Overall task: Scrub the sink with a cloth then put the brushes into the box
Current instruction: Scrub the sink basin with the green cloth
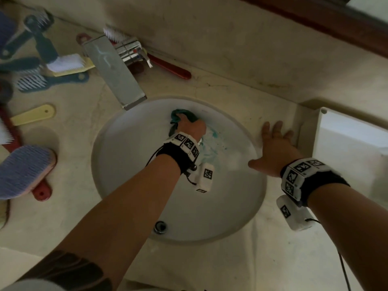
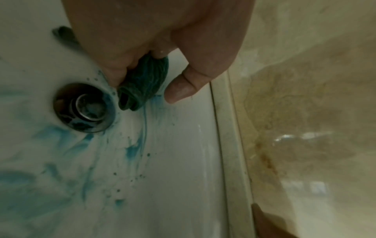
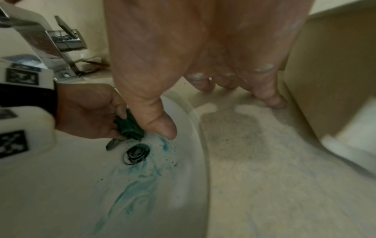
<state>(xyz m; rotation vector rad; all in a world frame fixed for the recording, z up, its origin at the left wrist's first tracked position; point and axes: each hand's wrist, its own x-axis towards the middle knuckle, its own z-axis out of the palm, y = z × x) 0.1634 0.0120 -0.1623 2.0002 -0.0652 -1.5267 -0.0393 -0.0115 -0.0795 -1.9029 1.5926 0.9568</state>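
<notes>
The white round sink [image 1: 100, 148] has blue-green smears around its drain [image 2: 84, 107]. My left hand [image 1: 190, 126] is down in the far part of the bowl, gripping a bunched dark green cloth [image 1: 178, 114] against the porcelain. In the left wrist view the cloth [image 2: 142, 83] sticks out between the curled fingers, right beside the drain. My right hand [image 1: 275, 141] lies flat and open on the counter just right of the sink, fingers spread, holding nothing. Several brushes lie on the counter at the left, among them a purple one [image 1: 27, 171]. The white box [image 1: 346, 143] stands at the right.
A chrome faucet [image 1: 114, 68] reaches over the sink's far left rim, with a red-handled brush [image 1: 168, 66] behind it. A yellow handle [image 1: 33, 116] lies left of the sink. The beige wall runs along the back. The box wall [image 3: 346, 112] stands close to my right fingers.
</notes>
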